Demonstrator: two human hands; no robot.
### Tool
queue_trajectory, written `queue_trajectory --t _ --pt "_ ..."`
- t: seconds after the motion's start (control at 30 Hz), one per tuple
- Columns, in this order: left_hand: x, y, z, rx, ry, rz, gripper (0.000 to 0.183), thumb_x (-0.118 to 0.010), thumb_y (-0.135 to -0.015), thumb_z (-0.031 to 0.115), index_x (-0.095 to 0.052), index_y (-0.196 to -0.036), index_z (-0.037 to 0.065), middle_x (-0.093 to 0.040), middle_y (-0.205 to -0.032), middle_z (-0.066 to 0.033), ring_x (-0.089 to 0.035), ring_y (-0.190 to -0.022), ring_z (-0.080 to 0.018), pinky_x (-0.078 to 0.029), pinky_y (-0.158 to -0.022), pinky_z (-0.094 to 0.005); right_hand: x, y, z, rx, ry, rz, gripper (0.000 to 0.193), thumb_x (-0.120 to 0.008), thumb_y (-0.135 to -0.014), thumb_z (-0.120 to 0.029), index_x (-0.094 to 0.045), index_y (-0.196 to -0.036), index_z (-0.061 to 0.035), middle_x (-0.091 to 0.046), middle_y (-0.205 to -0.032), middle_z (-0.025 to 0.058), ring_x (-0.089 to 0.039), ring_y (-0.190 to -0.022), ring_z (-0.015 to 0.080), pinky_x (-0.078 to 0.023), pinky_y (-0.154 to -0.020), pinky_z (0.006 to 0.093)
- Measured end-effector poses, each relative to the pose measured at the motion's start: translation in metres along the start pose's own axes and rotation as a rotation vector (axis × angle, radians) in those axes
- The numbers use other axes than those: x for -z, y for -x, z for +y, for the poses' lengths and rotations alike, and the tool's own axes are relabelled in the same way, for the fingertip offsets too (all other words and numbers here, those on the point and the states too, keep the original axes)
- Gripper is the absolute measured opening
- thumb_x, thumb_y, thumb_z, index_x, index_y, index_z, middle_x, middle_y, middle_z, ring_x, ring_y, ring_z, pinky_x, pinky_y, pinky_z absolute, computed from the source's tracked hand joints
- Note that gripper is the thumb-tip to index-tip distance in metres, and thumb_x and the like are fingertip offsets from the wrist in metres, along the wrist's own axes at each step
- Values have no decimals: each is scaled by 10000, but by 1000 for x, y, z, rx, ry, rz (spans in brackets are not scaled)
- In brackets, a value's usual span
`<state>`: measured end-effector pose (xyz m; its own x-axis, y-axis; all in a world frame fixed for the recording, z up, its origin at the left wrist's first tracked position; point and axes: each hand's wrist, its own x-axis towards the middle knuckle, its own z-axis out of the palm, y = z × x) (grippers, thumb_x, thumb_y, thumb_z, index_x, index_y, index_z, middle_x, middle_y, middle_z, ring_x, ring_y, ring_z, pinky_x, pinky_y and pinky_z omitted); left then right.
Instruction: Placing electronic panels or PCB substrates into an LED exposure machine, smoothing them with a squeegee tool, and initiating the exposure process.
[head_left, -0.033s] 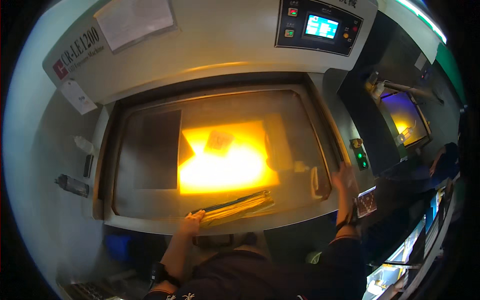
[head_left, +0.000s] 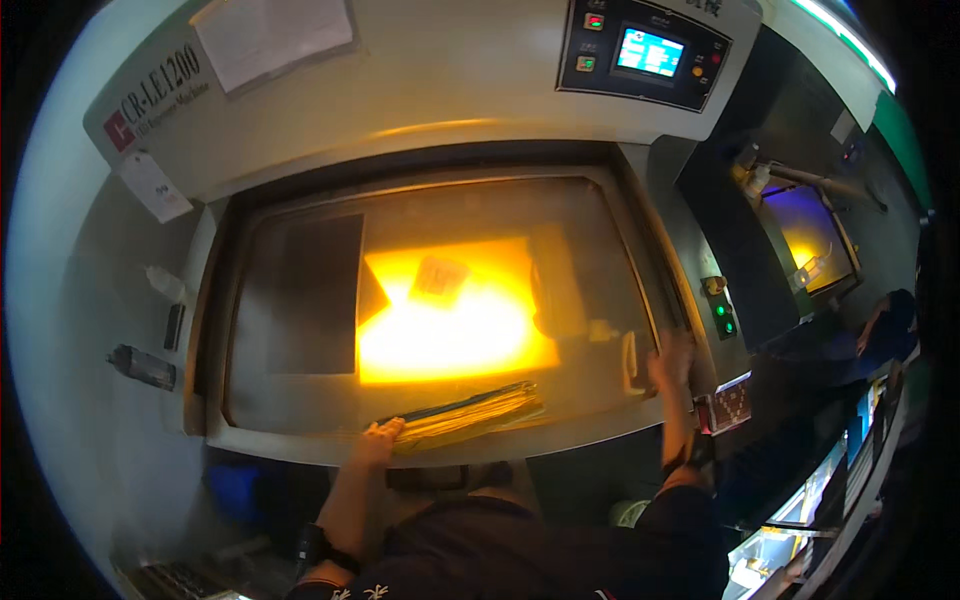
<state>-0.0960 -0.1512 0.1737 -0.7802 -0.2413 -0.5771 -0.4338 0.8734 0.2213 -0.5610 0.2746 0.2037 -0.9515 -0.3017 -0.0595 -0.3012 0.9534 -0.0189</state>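
My left hand (head_left: pixel 376 442) is at the near edge of the machine's bed, with its fingers closed on the left end of a long flat bundle of thin strips (head_left: pixel 465 416). The bundle looks yellow in the light, with a dark band along its far side, and lies slightly tilted on the bed. My right hand (head_left: pixel 672 362) is at the right side of the bed frame (head_left: pixel 650 300), smeared by motion; its fingers cannot be made out. Between the hands and the machine's hood, the glass bed (head_left: pixel 300 400) glows bright yellow in the middle.
A dark rectangular sheet (head_left: pixel 310 295) covers the bed's left part. A small square piece (head_left: pixel 438 282) lies on the glow. A control panel (head_left: pixel 645 55) is on the hood. Bottles (head_left: pixel 140 366) stand at left; a green-lit switch box (head_left: pixel 719 308) is at right. Another person (head_left: pixel 890 325) is at far right.
My right hand has moved slightly left and toward me along the bed's right side. The left hand stays on the bundle. The view has shifted a little.
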Motion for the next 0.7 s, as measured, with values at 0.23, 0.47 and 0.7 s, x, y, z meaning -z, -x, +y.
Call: queue_trajectory --t 0.23,0.47,0.7 --pt "70 40 -149 120 24 -156 872 -623 -731 -70 -328 -1501 211 -388 -1518 -55 -410 -1356 -349 -381 -1107 -411 -90 315 -150 141 -433 -11 612 -552 -817 -146 -426 -1415 -137 -333 -1499 185 -284 -1401 410 -229 -1141 577" --pt "148 -65 -293 153 -2 227 653 -631 -777 -28 -467 -1391 124 -575 -1296 -176 -535 -1196 -375 -456 -1008 -453 -96 406 -242 -164 -483 14 584 -571 -800 -127 -460 -1373 -118 -377 -1464 190 -303 -1389 405 -251 -1146 531" --pt "234 -281 -260 521 216 343 612 -617 -816 202 -434 -1384 68 -521 -1344 -230 -535 -1222 -378 -463 -998 -472 -43 321 -334 -190 -809 139 596 -580 -779 -16 -470 -1361 -88 -406 -1444 202 -356 -1368 391 -309 -1125 472"
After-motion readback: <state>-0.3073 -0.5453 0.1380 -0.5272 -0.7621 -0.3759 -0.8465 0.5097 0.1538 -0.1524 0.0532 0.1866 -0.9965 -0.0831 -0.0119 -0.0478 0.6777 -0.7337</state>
